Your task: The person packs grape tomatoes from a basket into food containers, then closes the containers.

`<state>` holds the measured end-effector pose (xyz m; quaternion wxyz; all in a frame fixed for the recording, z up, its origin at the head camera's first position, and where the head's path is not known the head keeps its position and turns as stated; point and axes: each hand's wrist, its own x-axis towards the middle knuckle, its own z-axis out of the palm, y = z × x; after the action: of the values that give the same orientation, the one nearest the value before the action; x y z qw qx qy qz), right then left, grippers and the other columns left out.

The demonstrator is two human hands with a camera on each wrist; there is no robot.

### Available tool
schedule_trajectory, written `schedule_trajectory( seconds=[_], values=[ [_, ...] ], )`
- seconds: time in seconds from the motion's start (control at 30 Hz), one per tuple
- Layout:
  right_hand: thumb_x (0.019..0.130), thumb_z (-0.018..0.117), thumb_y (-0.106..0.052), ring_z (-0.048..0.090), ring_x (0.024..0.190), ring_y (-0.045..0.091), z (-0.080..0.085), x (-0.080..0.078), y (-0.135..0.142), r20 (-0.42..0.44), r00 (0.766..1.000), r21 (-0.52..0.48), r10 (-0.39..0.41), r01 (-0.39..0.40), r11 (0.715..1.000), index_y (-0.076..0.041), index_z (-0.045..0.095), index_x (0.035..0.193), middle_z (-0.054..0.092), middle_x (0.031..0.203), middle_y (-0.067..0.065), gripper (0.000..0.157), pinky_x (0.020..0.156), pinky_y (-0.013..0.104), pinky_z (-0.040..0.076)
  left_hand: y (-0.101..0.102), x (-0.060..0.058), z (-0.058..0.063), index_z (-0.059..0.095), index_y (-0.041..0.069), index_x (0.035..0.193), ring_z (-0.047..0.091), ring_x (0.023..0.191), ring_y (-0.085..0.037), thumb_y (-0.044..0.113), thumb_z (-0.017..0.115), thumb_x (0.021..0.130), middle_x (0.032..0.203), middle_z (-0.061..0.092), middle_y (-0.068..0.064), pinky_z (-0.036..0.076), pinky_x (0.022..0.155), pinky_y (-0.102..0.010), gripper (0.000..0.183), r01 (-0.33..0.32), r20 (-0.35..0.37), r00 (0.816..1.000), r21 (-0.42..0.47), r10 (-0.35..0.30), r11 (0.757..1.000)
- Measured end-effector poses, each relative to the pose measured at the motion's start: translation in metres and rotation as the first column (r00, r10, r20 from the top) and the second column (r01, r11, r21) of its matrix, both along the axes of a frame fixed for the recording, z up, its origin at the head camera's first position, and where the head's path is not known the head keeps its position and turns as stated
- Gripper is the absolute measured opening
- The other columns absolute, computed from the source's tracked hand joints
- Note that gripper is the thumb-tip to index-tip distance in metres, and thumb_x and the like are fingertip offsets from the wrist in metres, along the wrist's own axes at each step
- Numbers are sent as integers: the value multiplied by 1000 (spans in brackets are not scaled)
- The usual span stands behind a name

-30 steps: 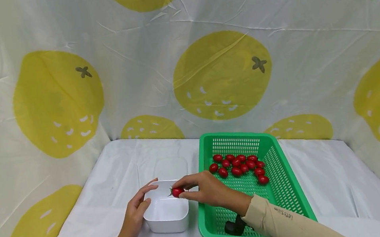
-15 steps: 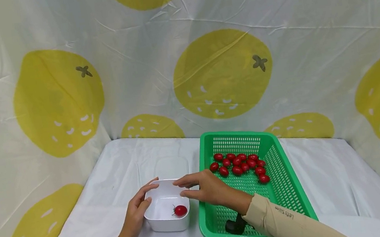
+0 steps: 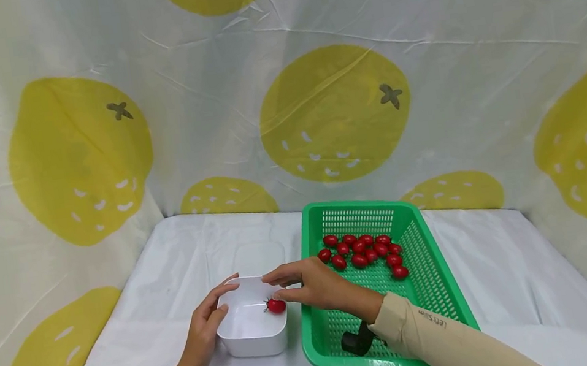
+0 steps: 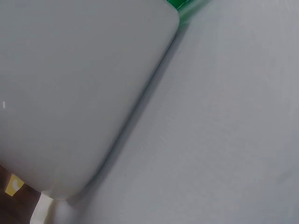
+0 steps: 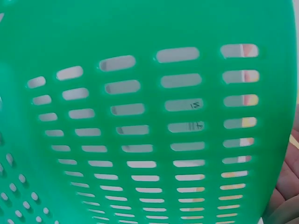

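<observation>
A white square container [image 3: 256, 347] stands on the cloth-covered table. My left hand [image 3: 204, 328] holds its left side, thumb at the rim and fingers along the far-left corner. In the left wrist view, the container's outer wall [image 4: 79, 93] fills the upper left. One red cherry tomato [image 3: 276, 306] with a green stem lies inside the container near the right wall. Just above it, my right hand [image 3: 312, 285] hovers over the right rim, thumb and fingers apart, holding nothing. Several more cherry tomatoes [image 3: 359, 260] lie in the green basket [image 3: 441, 287] under my right forearm.
A translucent flat lid [image 3: 259, 258] lies behind the container. In the right wrist view, the basket's slotted wall [image 5: 154, 28] fills most of the picture. A white curtain [image 3: 195, 115] with yellow fruit prints encloses the table's back and sides.
My right hand let go of the cherry tomato, which dropped into the container and then shifted toward its far side. Both hands stayed in nearly the same place; the view shifted slightly.
</observation>
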<state>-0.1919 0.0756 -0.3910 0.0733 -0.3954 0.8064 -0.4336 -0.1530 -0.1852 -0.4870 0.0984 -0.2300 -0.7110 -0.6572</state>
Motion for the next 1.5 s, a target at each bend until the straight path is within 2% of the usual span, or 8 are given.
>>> schedule_trajectory(
  seconds=[0.17,0.43,0.67,0.8,0.97,1.13,1.3,1.5],
  values=[
    [91,68,-18,67,101,9,4,-1,3,3,1000,-2,-22,22,1000,-12,68,121,69,117,0,31,88,25,52,-1,-3,-2,52,-5,130,34,140,-17,-7,36,97,145,44,-18,24,109,-16,37,4,9,1000,4,-4,1000],
    [90,69,-18,67,103,25,5,-1,22,52,996,-45,-68,71,996,-10,67,121,69,116,3,32,87,28,53,1,-4,-7,53,-1,131,33,140,-17,-6,37,97,145,45,-17,23,110,-16,38,11,0,1000,4,-11,1000],
    [90,69,-24,66,105,16,7,-5,39,67,986,-51,-152,156,987,-15,68,121,69,116,3,32,87,30,54,0,0,-4,53,1,131,33,140,-16,-5,38,98,145,45,-17,22,109,-14,37,-11,13,1000,-1,11,1000],
    [90,69,-22,66,107,18,8,-11,45,56,983,-60,-176,179,982,-13,68,121,68,117,7,32,87,30,54,-1,0,-2,53,0,131,33,140,-16,-4,37,98,145,45,-17,22,109,-13,37,-15,16,1000,-8,16,1000],
    [90,70,-18,65,108,17,8,-17,53,86,979,-86,-186,193,977,-9,66,122,68,118,8,34,87,27,53,-1,-2,-2,51,-4,131,33,140,-15,-6,37,98,145,44,-17,22,109,-14,37,-16,18,1000,-8,16,1000],
    [90,69,-18,64,111,22,5,-22,63,109,971,-80,-213,222,972,-6,65,123,67,120,9,36,88,28,53,-2,-2,-4,53,0,130,35,139,-13,-6,37,97,144,46,-17,23,109,-13,37,-16,21,1000,-5,16,1000],
    [90,69,-20,65,108,26,1,-28,74,118,952,-73,-282,292,954,-6,65,124,66,120,12,36,86,33,55,-2,-2,-5,54,2,130,34,139,-13,-4,38,97,144,46,-17,23,109,-14,37,-12,8,1000,-9,12,1000],
    [91,67,-17,64,110,22,-5,-36,86,143,927,-34,-347,355,934,-7,64,125,65,122,13,35,89,34,53,-2,0,-4,53,0,131,33,140,-14,-5,38,97,145,46,-15,22,109,-14,37,-3,7,1000,-4,3,1000]
  ],
)
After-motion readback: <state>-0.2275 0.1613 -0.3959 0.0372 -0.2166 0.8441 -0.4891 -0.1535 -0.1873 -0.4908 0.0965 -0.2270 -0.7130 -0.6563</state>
